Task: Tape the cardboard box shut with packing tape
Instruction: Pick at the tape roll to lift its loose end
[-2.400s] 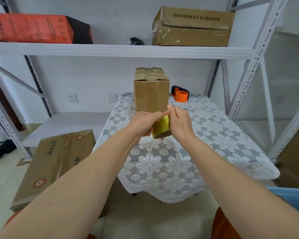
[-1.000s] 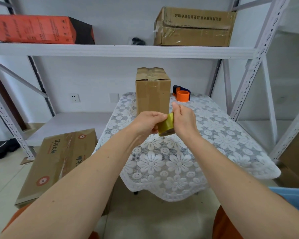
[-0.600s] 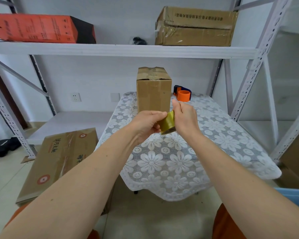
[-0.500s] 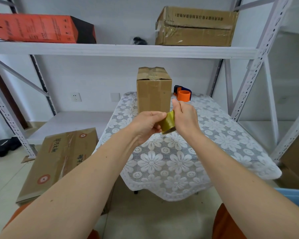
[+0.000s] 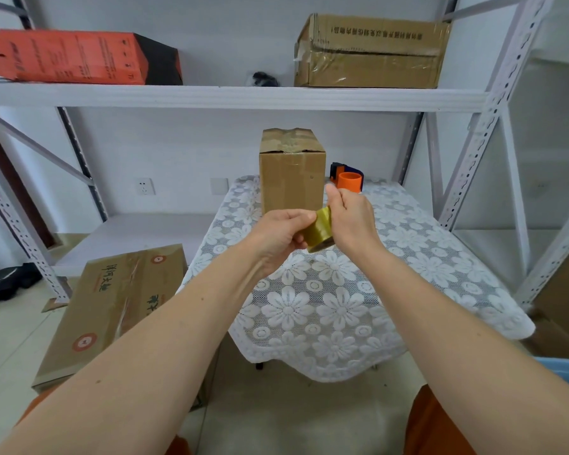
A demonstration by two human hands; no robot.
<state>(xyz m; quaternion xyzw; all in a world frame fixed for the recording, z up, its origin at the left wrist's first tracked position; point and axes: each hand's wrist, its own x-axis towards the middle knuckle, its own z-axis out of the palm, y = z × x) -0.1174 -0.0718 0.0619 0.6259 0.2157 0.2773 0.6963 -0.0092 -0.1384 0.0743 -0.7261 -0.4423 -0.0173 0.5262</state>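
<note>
Both hands close on the tape roll (image 5: 319,229), held in the air above the surface (image 5: 326,307). The left hand (image 5: 276,233) wraps its fingers round the roll's left side, thumb on top; the right hand (image 5: 350,218) pinches the roll's upper edge with thumb raised. Whether a strip is pulled free, I cannot tell. Just behind the hands, the box (image 5: 291,174) stands upright on the lace-covered surface, top flaps folded down with tape across them. To its right lies an orange dispenser (image 5: 348,178), near the box. Above, a shelf (image 5: 230,96) carries a red carton (image 5: 69,57) and a brown carton (image 5: 372,50). A flat carton (image 5: 112,307) leans on the floor at left.
</note>
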